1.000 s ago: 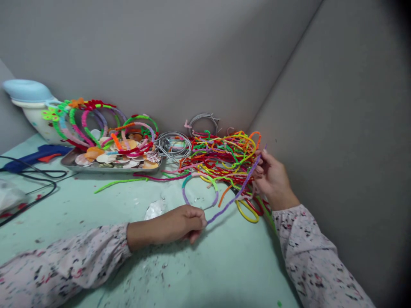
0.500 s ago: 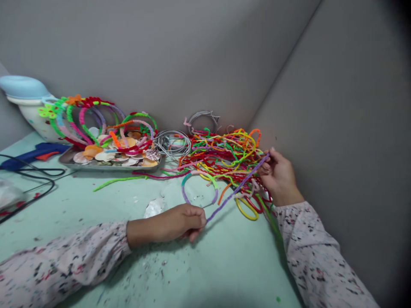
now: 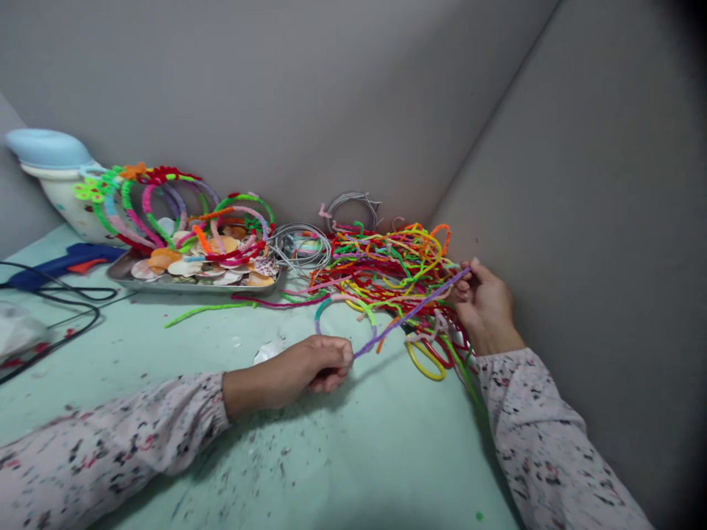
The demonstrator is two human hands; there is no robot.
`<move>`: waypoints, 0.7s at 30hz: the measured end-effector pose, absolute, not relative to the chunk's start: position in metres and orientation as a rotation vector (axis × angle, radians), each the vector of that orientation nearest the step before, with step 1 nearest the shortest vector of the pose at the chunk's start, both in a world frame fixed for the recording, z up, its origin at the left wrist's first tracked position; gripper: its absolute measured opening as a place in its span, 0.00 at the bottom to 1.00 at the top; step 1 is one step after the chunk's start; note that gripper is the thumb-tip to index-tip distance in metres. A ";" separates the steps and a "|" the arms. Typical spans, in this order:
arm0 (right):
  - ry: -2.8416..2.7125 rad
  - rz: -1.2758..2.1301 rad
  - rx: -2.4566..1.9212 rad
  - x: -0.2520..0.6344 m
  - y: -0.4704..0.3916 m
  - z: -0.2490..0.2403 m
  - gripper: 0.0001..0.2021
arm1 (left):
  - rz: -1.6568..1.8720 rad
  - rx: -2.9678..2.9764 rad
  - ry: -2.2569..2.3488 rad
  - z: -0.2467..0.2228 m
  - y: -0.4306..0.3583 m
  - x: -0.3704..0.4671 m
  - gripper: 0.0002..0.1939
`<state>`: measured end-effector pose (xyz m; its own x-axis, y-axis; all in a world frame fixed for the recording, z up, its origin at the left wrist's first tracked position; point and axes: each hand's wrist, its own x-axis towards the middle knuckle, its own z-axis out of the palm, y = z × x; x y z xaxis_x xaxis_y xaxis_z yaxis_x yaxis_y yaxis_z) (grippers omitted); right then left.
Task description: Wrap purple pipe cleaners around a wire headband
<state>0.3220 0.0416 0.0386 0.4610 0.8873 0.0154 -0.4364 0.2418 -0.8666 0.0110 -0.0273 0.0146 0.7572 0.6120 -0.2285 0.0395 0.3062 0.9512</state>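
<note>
A purple pipe cleaner (image 3: 412, 313) stretches slantwise between my two hands above the table. Its lower left end is pinched in my left hand (image 3: 309, 370), whose fingers are closed. My right hand (image 3: 486, 305) grips the upper right end between thumb and fingers. Behind it lies a tangled heap of colourful pipe cleaners (image 3: 381, 269). A ring wrapped in teal, green, pink and purple (image 3: 319, 316) rests on the table just beyond my left hand, partly covered by it. Next to that hand is a crumpled silvery scrap (image 3: 269, 351).
A metal tray (image 3: 193, 285) holds shells and several fuzzy wrapped hoops (image 3: 149, 210). Coils of grey wire (image 3: 301, 246) lie beside it. To the left are a blue glue gun (image 3: 60, 266), black cable (image 3: 82, 324) and a blue-lidded container (image 3: 66, 191). Grey walls (image 3: 331, 96) border the table.
My left hand has risen slightly, so the purple pipe cleaner lies at a flatter slant. My right hand keeps its hold, nearly in place. The view has shifted a little.
</note>
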 end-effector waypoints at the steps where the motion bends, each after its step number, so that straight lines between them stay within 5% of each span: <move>1: -0.585 1.005 -0.935 0.321 0.041 0.039 0.11 | 0.422 1.170 0.638 0.013 -0.027 0.011 0.14; 21: -1.156 1.408 -1.049 0.250 0.008 0.053 0.12 | 0.505 1.044 0.673 0.005 -0.021 0.012 0.15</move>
<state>0.2504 0.0078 0.0526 -0.1316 0.9909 -0.0297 -0.1640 -0.0513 -0.9851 0.0119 -0.0212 0.0049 0.6958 0.6686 -0.2624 -0.0651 0.4225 0.9040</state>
